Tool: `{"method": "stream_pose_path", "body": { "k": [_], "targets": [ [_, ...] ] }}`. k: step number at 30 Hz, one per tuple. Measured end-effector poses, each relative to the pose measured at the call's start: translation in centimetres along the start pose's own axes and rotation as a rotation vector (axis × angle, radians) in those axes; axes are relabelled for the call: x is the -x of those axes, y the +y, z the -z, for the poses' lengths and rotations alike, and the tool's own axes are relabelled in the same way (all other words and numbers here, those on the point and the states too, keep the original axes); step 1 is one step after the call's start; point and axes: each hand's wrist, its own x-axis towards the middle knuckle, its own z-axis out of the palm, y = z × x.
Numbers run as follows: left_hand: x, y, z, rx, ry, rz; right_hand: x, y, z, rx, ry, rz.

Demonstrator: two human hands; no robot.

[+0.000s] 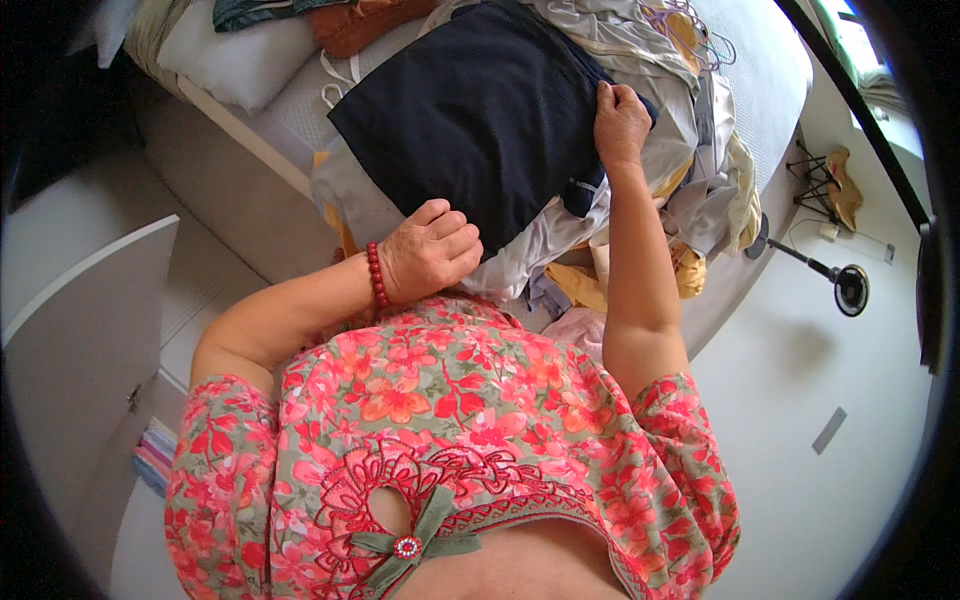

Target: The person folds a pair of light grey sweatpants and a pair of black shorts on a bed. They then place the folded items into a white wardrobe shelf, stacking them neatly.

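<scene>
A dark navy garment (465, 112) lies spread over a heap of clothes on the bed. My right hand (622, 126) pinches its right edge, the arm stretched forward. Close to my body, my left hand (431, 251), with a red bead bracelet (376, 274) at the wrist, is curled around the garment's near edge. The left fingertips are hidden under the fist. A small folded part with light stitching (581, 196) shows near the garment's right side. White and grey clothes (675, 97) stick out beneath and beyond it.
Purple hangers (694, 34) lie on the heap's far right. A white pillow (232, 56) and a rust-brown cloth (360, 26) are at the far left of the bed (757, 75). A white panel (90, 285) stands at left. On the right is a round-headed stand (851, 291).
</scene>
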Motion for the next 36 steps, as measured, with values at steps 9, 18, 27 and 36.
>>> {"method": "stream_pose_path", "body": {
  "k": [9, 18, 27, 36],
  "targets": [
    [0.4, 0.3, 0.4, 0.054, 0.047, -0.034, -0.7, 2.0, -1.5, 0.022, 0.032, 0.057],
    [0.6, 0.7, 0.9, 0.153, -0.084, -0.091, -1.0, 2.7, -1.1, -0.054, 0.052, 0.045],
    [-5.2, 1.0, 1.6, 0.054, 0.141, 0.126, 4.2, -5.7, 0.9, -0.326, 0.13, 0.556],
    [-3.5, 0.6, -3.1, -0.215, -0.221, 0.591, 4.1, -2.8, -1.6, 0.206, -0.187, 0.624]
  ]
}}
